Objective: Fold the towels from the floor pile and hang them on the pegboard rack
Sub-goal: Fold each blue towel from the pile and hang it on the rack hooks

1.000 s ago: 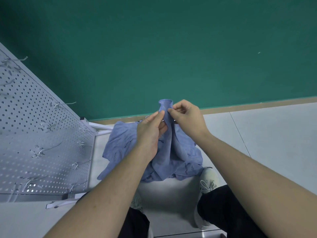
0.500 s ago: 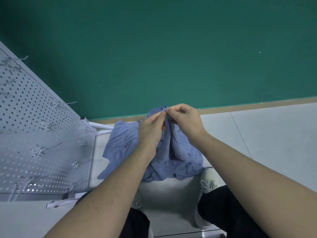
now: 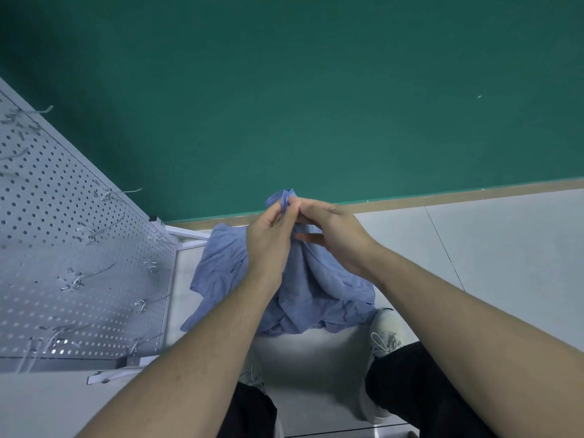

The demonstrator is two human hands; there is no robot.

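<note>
A crumpled blue towel hangs from my hands above the blue towel pile on the floor. My left hand pinches the towel's stitched edge near its top. My right hand meets it from the right, thumb and forefinger closed on the same edge, other fingers spread behind the cloth. The white pegboard rack stands at the left with several bare metal hooks.
A green wall with a wooden skirting strip rises behind the pile. Pale floor tiles stretch to the right. My two shoes and dark trousers stand just before the pile. The rack's white foot lies beside the towels.
The towel edge dropped lower between my hands, then rose slightly. My hands have drawn closer together, and the right hand now overlaps the left at the edge.
</note>
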